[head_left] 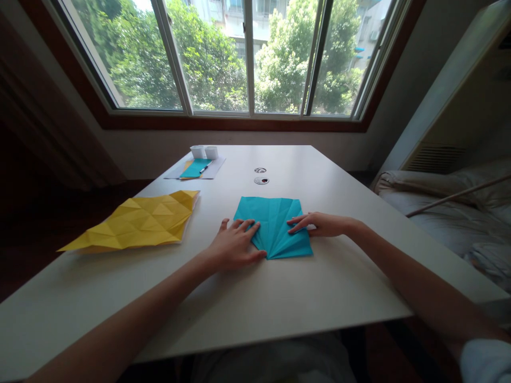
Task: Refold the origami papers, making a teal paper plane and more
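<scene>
Creased, squarish turquoise paper sheet (274, 226) sits toward the white tabletop's (327, 292) near edge, left hand (235, 248) spread over its left side, right hand (321, 224) touching its right, can't tell if pinching.

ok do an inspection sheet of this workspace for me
surface: smooth white tabletop, two round inserts towards its far side
job's things: creased turquoise paper sheet, folds fanning out from its near edge
clutter: creased yellow paper at left; beyond it, two small white containers and a dark-and-white pen at the edge of flat turquoise paper
hands: left hand spread on the sheet's left side; right hand, fingers on its right side
cables: nothing seen
surroundings: wide metal-framed window, green trees outside; pale padded seat at right
</scene>
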`<action>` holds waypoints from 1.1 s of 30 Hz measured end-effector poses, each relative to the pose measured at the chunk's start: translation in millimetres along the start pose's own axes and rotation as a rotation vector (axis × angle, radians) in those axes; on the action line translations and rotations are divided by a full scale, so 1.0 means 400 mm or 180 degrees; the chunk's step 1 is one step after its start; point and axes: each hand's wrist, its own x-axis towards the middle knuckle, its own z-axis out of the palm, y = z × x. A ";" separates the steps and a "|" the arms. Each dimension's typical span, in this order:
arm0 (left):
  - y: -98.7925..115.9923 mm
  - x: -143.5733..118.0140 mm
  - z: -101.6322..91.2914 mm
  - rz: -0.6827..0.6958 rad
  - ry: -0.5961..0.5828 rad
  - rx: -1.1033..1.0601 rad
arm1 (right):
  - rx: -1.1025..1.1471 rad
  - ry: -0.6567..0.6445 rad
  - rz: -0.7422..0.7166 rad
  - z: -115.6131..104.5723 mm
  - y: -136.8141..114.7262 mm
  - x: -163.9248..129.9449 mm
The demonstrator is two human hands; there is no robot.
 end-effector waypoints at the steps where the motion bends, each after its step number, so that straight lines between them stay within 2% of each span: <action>1: 0.001 0.001 0.000 -0.0022 -0.0007 -0.0007 | 0.0017 -0.0011 0.0024 -0.001 0.000 0.000; 7: 0.009 0.003 -0.004 -0.0150 -0.0075 -0.0039 | 0.0225 0.0021 0.0107 -0.005 -0.007 0.000; 11: 0.010 0.001 -0.009 -0.0183 -0.0147 -0.0081 | 0.0418 0.0209 0.0138 -0.005 -0.013 0.006; 14: 0.011 0.001 -0.010 -0.0213 -0.0183 -0.0122 | 0.0277 0.0512 0.0423 0.003 -0.019 0.014; 17: 0.012 0.002 -0.011 -0.0226 -0.0220 -0.0162 | -0.0169 0.0880 0.0771 0.018 -0.028 0.029; 23: 0.017 0.003 -0.014 -0.0249 -0.0325 -0.0183 | -0.0976 0.1651 0.1114 0.059 -0.047 0.066; 26: 0.022 0.003 -0.015 -0.0299 -0.0366 -0.0194 | -0.1083 0.1899 0.1046 0.078 -0.049 0.077; 29: 0.029 0.001 -0.015 -0.0369 -0.0400 -0.0204 | -0.1282 0.1930 0.0825 0.092 -0.048 0.082; 33: 0.040 -0.002 -0.016 -0.0469 -0.0386 -0.0177 | -0.1822 0.1778 0.0145 0.103 -0.045 0.083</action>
